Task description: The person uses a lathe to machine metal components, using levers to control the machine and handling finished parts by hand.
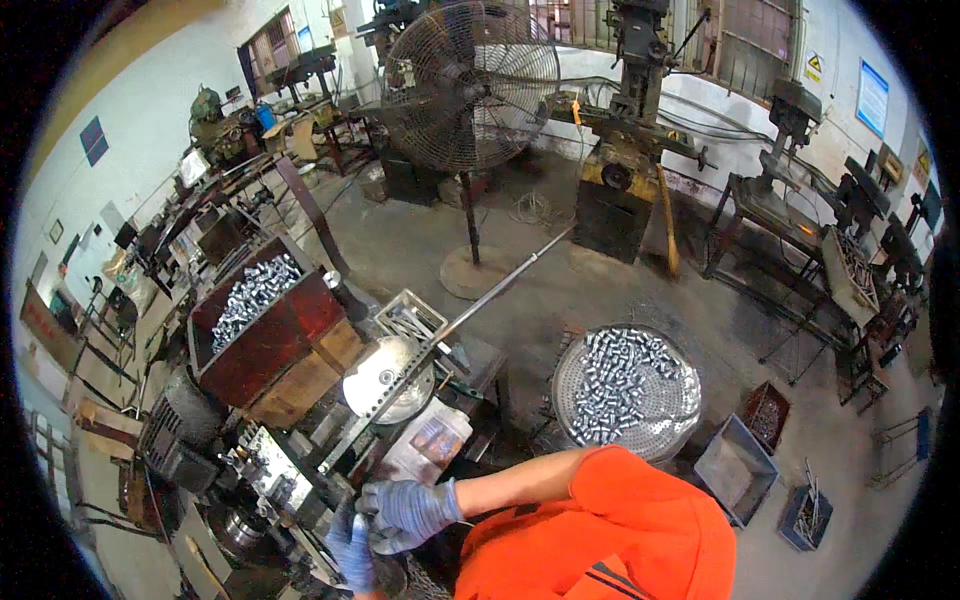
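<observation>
**Close Quarters in a Metal Workshop**

A dark metal machine [285, 475] spreads across the lower left of the view, with a worker's left hand [350, 548] and right hand [412, 512] meeting just beside it. Both are gloved in grey-blue, the fingers of the right one bent against the left; whether either grasps anything cannot be told, as the gloves hide what lies between. The right forearm [520, 483] reaches in from an orange shirt [620, 520]. Past the hands lies a printed sheet [430, 442], near a shiny round plate [365, 385] with a long metal bar [490, 297] slanting across it. To the left, a red box [275, 347] holds a heap of small metal parts [255, 300]. On the other side, a round perforated tray [670, 405] carries more shiny pieces [610, 385], with a grey bin [735, 470] near it. Farther back stand a large caged fan [470, 90], a broom [669, 235] and a drill press [795, 110].
</observation>
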Demonstrator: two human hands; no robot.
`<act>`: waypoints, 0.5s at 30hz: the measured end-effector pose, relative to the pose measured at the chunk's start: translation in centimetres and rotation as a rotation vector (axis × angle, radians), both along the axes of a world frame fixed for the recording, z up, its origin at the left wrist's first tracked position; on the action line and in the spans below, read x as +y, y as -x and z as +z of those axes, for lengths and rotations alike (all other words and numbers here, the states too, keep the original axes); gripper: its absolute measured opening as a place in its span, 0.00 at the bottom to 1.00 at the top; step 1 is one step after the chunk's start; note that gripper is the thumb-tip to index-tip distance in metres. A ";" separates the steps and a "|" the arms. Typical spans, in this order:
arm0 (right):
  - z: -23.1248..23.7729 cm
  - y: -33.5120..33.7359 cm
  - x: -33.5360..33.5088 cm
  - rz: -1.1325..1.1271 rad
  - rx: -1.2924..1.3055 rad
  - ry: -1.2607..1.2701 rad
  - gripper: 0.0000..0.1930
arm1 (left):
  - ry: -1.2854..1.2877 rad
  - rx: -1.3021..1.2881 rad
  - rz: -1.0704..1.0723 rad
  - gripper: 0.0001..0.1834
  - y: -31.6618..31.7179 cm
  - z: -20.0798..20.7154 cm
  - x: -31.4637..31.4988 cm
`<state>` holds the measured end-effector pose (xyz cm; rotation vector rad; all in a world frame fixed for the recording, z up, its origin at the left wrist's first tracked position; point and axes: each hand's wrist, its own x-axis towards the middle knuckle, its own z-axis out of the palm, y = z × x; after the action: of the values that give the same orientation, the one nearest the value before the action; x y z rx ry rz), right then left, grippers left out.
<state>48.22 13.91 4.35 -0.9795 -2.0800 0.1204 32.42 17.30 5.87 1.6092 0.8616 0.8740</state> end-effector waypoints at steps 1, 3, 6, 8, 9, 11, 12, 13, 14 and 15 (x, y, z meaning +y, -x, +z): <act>-0.7 0.2 0.0 0.001 -0.005 0.051 0.15 | 0.007 0.042 -0.011 0.29 0.8 -1.3 0.5; 0.9 0.5 -0.4 0.102 0.039 0.090 0.16 | 0.056 -0.050 0.003 0.29 2.0 -2.0 -0.3; 0.1 1.3 0.0 0.080 -0.013 0.145 0.17 | 0.012 0.003 0.006 0.29 1.8 -0.8 -0.5; 0.2 1.6 0.4 0.078 -0.040 0.202 0.17 | -0.016 0.098 0.020 0.26 2.1 0.3 -0.6; -0.2 1.7 0.6 0.070 -0.029 0.206 0.16 | 0.038 -0.004 0.045 0.26 1.5 0.5 -1.1; -0.6 2.1 1.0 0.052 0.055 0.158 0.16 | -0.006 0.020 0.012 0.26 1.4 0.9 -0.8; -0.9 2.1 1.2 0.041 0.070 0.110 0.16 | -0.027 0.032 -0.005 0.26 1.3 1.0 -0.6; -1.0 2.2 1.3 0.033 0.085 0.066 0.16 | -0.035 0.039 -0.021 0.26 1.4 1.0 -0.4; -1.0 2.1 1.4 0.025 0.099 0.023 0.16 | -0.020 0.020 -0.023 0.26 1.2 0.9 -0.4; -1.2 1.7 1.4 0.036 0.081 0.026 0.16 | -0.004 0.000 -0.027 0.26 1.0 0.8 -0.3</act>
<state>46.48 15.35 3.17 -0.9379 -2.0268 0.2036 31.45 17.01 6.70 1.6203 0.8369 0.8578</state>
